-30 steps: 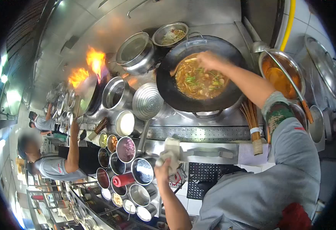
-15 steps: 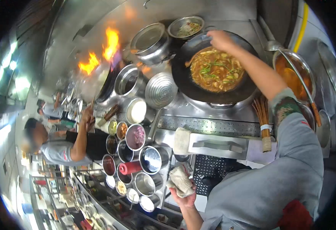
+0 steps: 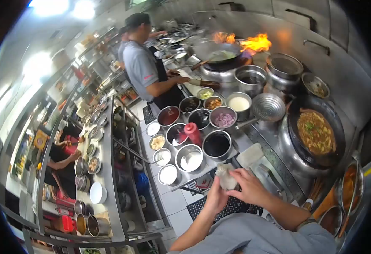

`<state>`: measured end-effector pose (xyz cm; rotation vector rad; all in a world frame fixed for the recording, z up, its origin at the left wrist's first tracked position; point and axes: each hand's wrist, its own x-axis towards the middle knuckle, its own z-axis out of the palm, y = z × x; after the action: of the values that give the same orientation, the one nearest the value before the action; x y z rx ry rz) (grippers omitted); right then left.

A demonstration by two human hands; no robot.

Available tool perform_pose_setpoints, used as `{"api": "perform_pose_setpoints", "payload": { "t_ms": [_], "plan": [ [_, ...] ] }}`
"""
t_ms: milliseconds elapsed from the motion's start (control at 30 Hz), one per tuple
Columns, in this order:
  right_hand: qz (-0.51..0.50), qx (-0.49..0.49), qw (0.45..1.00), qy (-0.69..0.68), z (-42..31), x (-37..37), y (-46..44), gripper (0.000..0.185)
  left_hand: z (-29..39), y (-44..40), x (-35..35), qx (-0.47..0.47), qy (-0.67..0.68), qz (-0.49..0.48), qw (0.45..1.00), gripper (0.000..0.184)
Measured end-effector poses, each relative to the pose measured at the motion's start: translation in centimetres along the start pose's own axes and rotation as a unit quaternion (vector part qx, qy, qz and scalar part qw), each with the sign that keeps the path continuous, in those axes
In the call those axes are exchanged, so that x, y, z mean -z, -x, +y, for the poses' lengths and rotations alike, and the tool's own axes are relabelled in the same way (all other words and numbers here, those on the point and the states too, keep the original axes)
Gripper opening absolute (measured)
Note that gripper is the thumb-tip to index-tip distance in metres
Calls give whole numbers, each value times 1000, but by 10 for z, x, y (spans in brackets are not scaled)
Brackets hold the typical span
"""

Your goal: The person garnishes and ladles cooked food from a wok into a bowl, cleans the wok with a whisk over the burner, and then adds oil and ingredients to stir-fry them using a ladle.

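- Biggest first: a long steel counter (image 3: 111, 178) runs down the left, loaded with bowls and pots, well apart from the action.
- Up ahead, a co-worker (image 3: 139, 63) stands at the far stove, near a wok (image 3: 202, 51) with flames (image 3: 257, 44) leaping beside it.
- Over on the right, the near wok (image 3: 339, 135) sits on its burner with a brown stew (image 3: 316, 133) inside, and neither hand is at it!
- Straight ahead, the crowd: seasoning pots packed close, a pot of dark liquid (image 3: 217, 158) right by the hands, a red squeeze bottle (image 3: 193, 132) leaning among them. Those rims look like the main obstacle to any forward reach.
- A metal strainer (image 3: 268, 108) lies between pots and near wok, its handle jutting back toward the pots; a second cloth (image 3: 250, 155) rests on the ledge.
- Now the hands, low in front of the body: left hand (image 3: 217, 197) closed around the cloth, right hand (image 3: 249, 186) pinching its other side.
- And the cloth (image 3: 225, 175) itself, bunched between both! Handling it looks like the step under way; freeing either hand, I'd judge, calls for a secure hold with the other, clear of that dark liquid.
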<state>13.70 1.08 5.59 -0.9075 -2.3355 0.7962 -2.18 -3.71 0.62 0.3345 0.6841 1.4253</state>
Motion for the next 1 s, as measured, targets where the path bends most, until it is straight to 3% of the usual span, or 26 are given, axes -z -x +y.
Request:
{"api": "perform_pose_setpoints", "payload": {
  "t_ms": [133,267,467,567,633,667,700,767,867,967,1000],
  "plan": [
    [-23,24,999,-7,-40,-60,-22,62,45,47,66,-7,43,-28,999,48],
    [-135,5,988,-70,-75,-118,-43,57,70,101,133,-47,54,58,996,49],
    [-152,91,984,-3,-122,-185,-44,56,86,147,184,-83,66,109,988,47],
    [-162,85,983,34,-130,-201,-44,59,90,147,171,-54,-4,166,985,54],
    [-184,46,982,-8,-127,-202,-44,58,78,131,176,-34,66,144,987,50],
    [-184,90,978,-31,-116,-193,-47,58,65,121,188,-2,94,110,989,48],
    [-279,4,954,-108,-126,-165,-55,58,55,111,199,29,121,74,989,47],
    [-255,-60,933,-246,-94,-149,-37,54,52,99,182,64,124,55,989,46],
    [-200,-203,896,-341,-77,-111,-12,65,47,76,154,113,97,24,989,43],
    [14,-171,791,-587,-70,-87,-1,68,29,46,116,133,53,-33,989,46],
    [21,-175,842,-510,-59,-79,2,75,21,35,102,127,40,-55,990,48]
  ]
}}
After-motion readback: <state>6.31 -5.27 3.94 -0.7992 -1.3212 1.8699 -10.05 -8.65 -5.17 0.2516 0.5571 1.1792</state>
